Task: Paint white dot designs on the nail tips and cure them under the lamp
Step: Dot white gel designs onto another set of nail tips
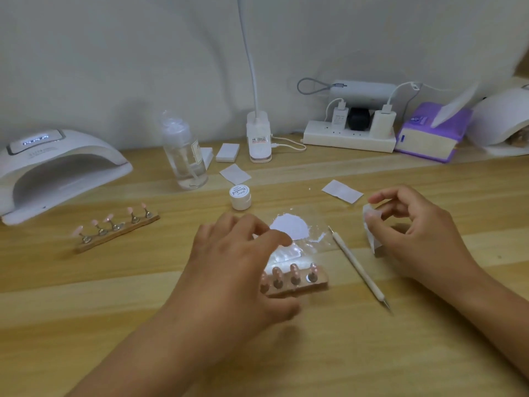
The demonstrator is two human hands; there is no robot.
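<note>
Left hand (243, 262), nearest, hovers w/ fingers loosely spread over near wooden stand of pink nail tips (297, 277), gripping nothing visible, prob. about to steady it. Pale wood counter (86, 310) carries everything. White arched curing lamp (43, 173) sits far left, display lit, second wooden tip stand (114, 227) just by its mouth. Right hand (415, 230) pinches folded white wipe (372, 233), likely for cleaning. Slim white dotting pen (357, 267) lies betw. hands, within reach; small white gel jar (240, 197) capped, farther back.

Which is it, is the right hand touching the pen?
Apart. The head view shows bare table between the right hand and the pen. It pinches a wipe.
</note>
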